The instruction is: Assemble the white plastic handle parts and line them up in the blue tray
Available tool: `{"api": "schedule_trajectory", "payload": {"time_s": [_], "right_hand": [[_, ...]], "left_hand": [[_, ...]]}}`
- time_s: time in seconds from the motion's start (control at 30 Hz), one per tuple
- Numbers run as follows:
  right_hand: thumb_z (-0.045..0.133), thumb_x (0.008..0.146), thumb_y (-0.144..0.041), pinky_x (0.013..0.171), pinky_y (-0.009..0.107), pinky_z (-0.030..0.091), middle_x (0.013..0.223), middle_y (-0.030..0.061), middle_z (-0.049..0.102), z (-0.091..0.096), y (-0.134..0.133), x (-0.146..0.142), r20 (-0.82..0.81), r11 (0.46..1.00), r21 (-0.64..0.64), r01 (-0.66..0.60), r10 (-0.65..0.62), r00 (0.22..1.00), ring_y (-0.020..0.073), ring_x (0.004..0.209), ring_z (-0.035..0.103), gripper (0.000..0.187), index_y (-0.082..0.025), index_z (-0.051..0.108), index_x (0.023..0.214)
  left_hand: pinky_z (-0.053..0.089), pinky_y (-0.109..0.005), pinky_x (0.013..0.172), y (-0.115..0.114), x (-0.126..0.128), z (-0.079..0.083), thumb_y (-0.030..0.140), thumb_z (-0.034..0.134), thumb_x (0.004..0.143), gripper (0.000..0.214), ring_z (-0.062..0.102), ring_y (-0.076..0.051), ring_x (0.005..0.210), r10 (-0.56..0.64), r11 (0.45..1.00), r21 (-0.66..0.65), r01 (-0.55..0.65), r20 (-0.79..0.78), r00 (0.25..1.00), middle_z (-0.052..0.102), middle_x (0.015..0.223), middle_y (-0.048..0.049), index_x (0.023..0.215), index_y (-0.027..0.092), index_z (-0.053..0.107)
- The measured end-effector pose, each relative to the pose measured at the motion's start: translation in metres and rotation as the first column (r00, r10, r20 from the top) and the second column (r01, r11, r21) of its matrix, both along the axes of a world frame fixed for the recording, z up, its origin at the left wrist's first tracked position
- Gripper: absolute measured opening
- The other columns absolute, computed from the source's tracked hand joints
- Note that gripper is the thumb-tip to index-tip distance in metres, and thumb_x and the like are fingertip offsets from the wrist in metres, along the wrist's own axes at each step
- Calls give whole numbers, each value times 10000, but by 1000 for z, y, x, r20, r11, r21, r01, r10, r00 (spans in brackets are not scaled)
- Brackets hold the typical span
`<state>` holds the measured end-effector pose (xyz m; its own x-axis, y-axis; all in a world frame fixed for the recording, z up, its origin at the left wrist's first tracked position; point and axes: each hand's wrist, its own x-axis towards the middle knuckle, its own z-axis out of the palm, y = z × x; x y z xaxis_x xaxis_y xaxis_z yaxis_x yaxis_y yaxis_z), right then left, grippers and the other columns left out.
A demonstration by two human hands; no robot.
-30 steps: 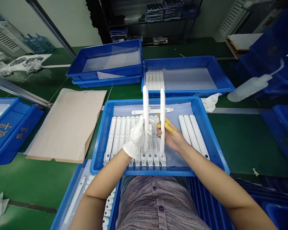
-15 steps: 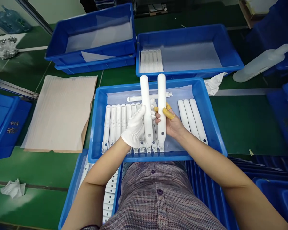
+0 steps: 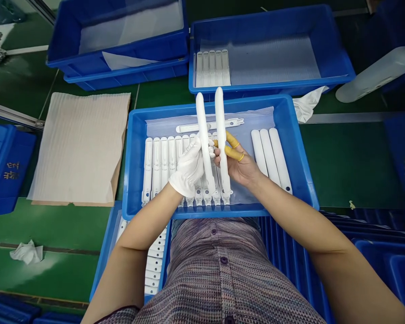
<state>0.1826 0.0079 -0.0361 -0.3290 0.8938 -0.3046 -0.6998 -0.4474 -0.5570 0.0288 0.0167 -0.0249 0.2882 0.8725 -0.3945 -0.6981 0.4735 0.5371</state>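
My left hand [image 3: 189, 167], in a white glove, is closed round a long white plastic casing [image 3: 205, 144]. Beside it, my right hand [image 3: 238, 159], with yellow finger cots on some fingers, grips a second white casing [image 3: 222, 135]. Both pieces stand nearly upright, a small gap apart, edges turned toward me. Beneath them is a blue tray [image 3: 308, 180] lined with pale sheeting. A row of white casings [image 3: 155, 166] lies at its left and middle, partly hidden by my hands. Three smooth casings [image 3: 266, 155] lie at the right, and one casing [image 3: 185, 128] lies crosswise behind.
Behind stands another blue tray [image 3: 344, 81] with several white strips; stacked blue trays [image 3: 60, 63] are to its left. A paper-covered board [image 3: 81, 148] lies left. A translucent bottle [image 3: 374, 74] and a white cloth [image 3: 307, 105] are at the right. More filled trays [image 3: 104, 256] stand below.
Both casings have been turned in my hands from their broad faces to their narrow edges. The camera view has shifted slightly, so the trays appear higher.
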Motion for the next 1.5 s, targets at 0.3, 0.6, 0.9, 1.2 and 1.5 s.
{"api": "schedule_trajectory", "payload": {"time_s": [0.3,0.6,0.9,1.2,1.5], "right_hand": [[812,823,-407,1099,482,517,1294,28,637,-14,-11,-2,529,872,486,-54,-244,813,244,1217,585,520,-363,667,1321],[609,946,-308,1122,516,473,1209,65,566,-14,-19,3,704,705,686,-180,-579,411,265,1204,557,404,-398,696,1330],[538,914,-123,941,428,549,1144,57,596,-16,-21,2,689,597,724,-345,-632,353,219,1031,621,472,-389,749,1242],[588,846,-149,979,430,555,1087,51,629,-14,-16,3,743,674,661,-330,-527,412,227,1044,637,429,-356,788,1163],[565,904,-218,1030,470,524,1265,86,586,-6,-8,16,817,767,548,-334,-405,410,255,1122,615,569,-315,582,1464]], "left_hand": [[457,-214,526,-11,-6,7,287,743,882,417,464,-73,505,-24,955,286,72,-168,986,565,673,42,1290,223,681],[420,-275,482,-6,-13,9,503,668,826,725,499,-127,474,-196,886,375,274,-232,953,600,628,12,1451,150,565],[397,-211,392,2,-24,28,560,797,829,392,458,-72,391,345,894,413,-175,-383,857,486,487,62,768,194,669],[405,-210,411,10,-36,29,393,747,848,291,478,-85,414,365,839,534,-109,-404,839,521,461,23,667,168,716],[509,-270,577,9,-31,11,718,569,921,571,630,-164,610,130,946,320,45,-502,855,646,638,-48,836,178,735]]}}
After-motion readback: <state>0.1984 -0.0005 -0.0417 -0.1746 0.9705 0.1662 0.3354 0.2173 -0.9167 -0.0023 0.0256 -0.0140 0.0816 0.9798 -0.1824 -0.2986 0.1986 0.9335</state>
